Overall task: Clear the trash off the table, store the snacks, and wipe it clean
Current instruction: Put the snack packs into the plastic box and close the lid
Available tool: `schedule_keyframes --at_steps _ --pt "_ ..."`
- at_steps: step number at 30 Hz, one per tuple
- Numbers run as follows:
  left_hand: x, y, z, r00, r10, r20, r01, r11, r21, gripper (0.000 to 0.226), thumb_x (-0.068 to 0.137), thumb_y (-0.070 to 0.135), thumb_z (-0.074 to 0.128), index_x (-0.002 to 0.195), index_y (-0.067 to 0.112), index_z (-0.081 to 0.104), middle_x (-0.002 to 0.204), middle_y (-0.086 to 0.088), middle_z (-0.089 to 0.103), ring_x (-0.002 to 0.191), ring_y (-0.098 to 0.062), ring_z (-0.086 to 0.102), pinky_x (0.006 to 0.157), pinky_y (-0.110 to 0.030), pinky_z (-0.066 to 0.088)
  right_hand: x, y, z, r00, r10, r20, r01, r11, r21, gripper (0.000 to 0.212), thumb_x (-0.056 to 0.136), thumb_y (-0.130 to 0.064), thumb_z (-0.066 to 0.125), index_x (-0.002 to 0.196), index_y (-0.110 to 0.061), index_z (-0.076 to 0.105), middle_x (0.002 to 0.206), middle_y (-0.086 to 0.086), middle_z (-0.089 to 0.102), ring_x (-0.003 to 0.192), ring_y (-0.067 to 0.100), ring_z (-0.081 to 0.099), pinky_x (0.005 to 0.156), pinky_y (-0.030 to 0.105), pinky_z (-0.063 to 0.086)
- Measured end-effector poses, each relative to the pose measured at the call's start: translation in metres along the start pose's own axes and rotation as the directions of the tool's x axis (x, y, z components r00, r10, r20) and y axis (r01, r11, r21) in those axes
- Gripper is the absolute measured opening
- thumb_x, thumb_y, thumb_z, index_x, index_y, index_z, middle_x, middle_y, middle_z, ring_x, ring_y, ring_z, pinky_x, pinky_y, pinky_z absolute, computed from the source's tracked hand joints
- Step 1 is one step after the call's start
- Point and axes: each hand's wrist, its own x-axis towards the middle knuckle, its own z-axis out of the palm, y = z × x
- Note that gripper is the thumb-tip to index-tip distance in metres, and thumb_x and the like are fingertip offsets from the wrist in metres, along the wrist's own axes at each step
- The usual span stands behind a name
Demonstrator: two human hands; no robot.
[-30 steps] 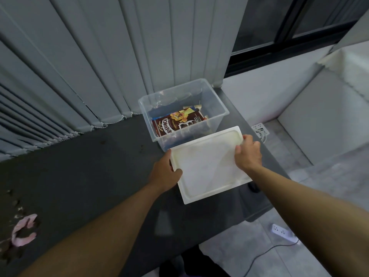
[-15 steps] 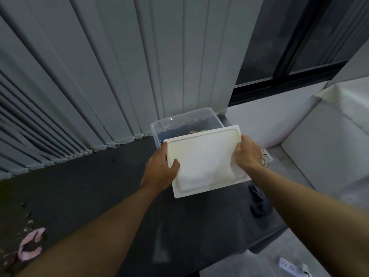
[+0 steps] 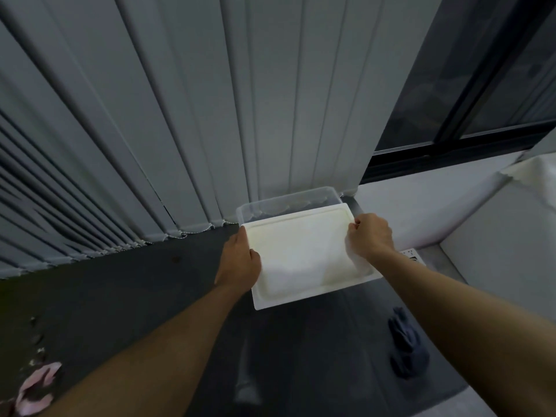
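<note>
Lid (image 3: pixel 307 254) apparently resting on clear bin (image 3: pixel 287 202); contents hidden

The person's left forearm (image 3: pixel 156 350) and right forearm (image 3: pixel 469 314) are bare from the wrist to the edge of the view. The left hand (image 3: pixel 239 260) and right hand (image 3: pixel 371 236) are bare too. In this dim light the right hand's fingernails look short, I think.

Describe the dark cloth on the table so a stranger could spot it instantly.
Find the dark table under the grey vertical blinds, then its near right corner, nearer than the white lid. The dark blue cloth lies crumpled there, the only soft, bunched thing on that side; the pink scrap lies far left.
</note>
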Motion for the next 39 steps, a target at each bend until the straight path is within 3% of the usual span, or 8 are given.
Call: schedule_keyframes --at_steps 4,9,14,27,29,33,36,39 --pt "0.017 0.000 0.007 0.998 -0.051 -0.037 0.050 0.999 -0.007 0.042 0.086 0.000 0.042 0.128 -0.001 0.046 0.120 -0.019 0.054 0.108 -0.032 0.047 0.091 -0.041 0.042 0.014 -0.008 0.003 1.000 -0.025 -0.019 0.023 0.994 -0.103 0.026 0.097 -0.029 0.055 0.082 -0.010 0.067 0.082 0.007 0.064 0.073 0.024 0.062 0.070 0.036 0.057" --pt "0.033 0.007 0.008 0.997 -0.042 -0.066 0.041 0.999 -0.017 0.063 0.091 -0.003 0.039 0.152 -0.001 0.025 0.139 -0.020 0.043 0.125 -0.032 0.037 0.105 -0.036 0.031 0.037 -0.017 0.013 0.995 -0.090 -0.046 0.085 0.992 -0.093 0.028 0.098 -0.030 0.053 0.091 -0.008 0.069 0.101 0.010 0.059 0.082 0.025 0.060 0.080 0.041 0.057" --pt "0.051 0.007 0.013 0.989 -0.028 -0.147 0.024 0.999 -0.025 0.060 0.085 -0.008 0.039 0.145 -0.002 0.033 0.131 -0.022 0.045 0.115 -0.033 0.039 0.104 -0.045 0.037 0.056 -0.021 0.023 0.988 -0.144 -0.063 0.142 0.989 -0.033 0.028 0.101 -0.029 0.048 0.105 -0.008 0.066 0.112 0.012 0.056 0.088 0.028 0.060 0.087 0.044 0.055" --pt "0.075 0.007 0.020 0.989 -0.017 -0.148 0.029 0.996 0.082 0.058 0.090 0.003 0.046 0.146 -0.003 0.032 0.139 -0.020 0.039 0.126 -0.035 0.040 0.102 -0.044 0.041 0.077 -0.026 0.036 0.989 -0.134 -0.059 0.137 0.990 0.040 0.029 0.101 -0.020 0.042 0.117 -0.002 0.059 0.116 0.012 0.053 0.106 0.037 0.055 0.089 0.041 0.043" --pt "0.080 0.009 0.020 0.990 -0.011 -0.143 0.030 0.990 0.135 0.056 0.090 0.008 0.046 0.145 -0.002 0.035 0.143 -0.019 0.039 0.129 -0.036 0.041 0.106 -0.046 0.041 0.077 -0.028 0.037 0.975 -0.212 -0.068 0.210 0.977 -0.030 0.031 0.099 -0.016 0.043 0.126 -0.004 0.054 0.122 0.012 0.054 0.112 0.037 0.053 0.093 0.042 0.043" --pt "0.087 0.009 0.021 0.990 0.098 -0.098 -0.067 0.958 0.280 0.063 0.095 0.023 0.046 0.151 0.001 0.027 0.158 -0.018 0.028 0.147 -0.035 0.025 0.121 -0.047 0.024 0.070 -0.037 0.046 0.923 -0.384 0.006 0.375 0.899 -0.225 0.057 0.102 -0.039 0.040 0.150 -0.009 0.032 0.155 0.017 0.033 0.140 0.036 0.036 0.114 0.046 0.029" --pt "0.088 0.010 0.028 0.988 0.151 -0.021 -0.134 0.926 0.353 0.073 0.099 0.044 0.035 0.157 0.006 0.015 0.166 -0.014 0.012 0.153 -0.031 0.007 0.124 -0.043 0.007 0.065 -0.038 0.057 0.919 -0.390 0.053 0.384 0.857 -0.343 0.073 0.099 -0.061 0.021 0.155 -0.014 0.020 0.163 0.011 0.021 0.148 0.032 0.024 0.121 0.046 0.020" --pt "0.088 0.012 0.033 0.989 0.151 -0.007 -0.131 0.883 0.450 0.081 0.097 0.058 0.018 0.158 0.006 0.009 0.166 -0.016 0.006 0.153 -0.034 0.002 0.124 -0.046 0.006 0.064 -0.038 0.060 0.922 -0.384 0.048 0.374 0.852 -0.368 0.081 0.095 -0.070 0.009 0.156 -0.016 0.015 0.164 0.008 0.017 0.150 0.030 0.020 0.122 0.048 0.018"
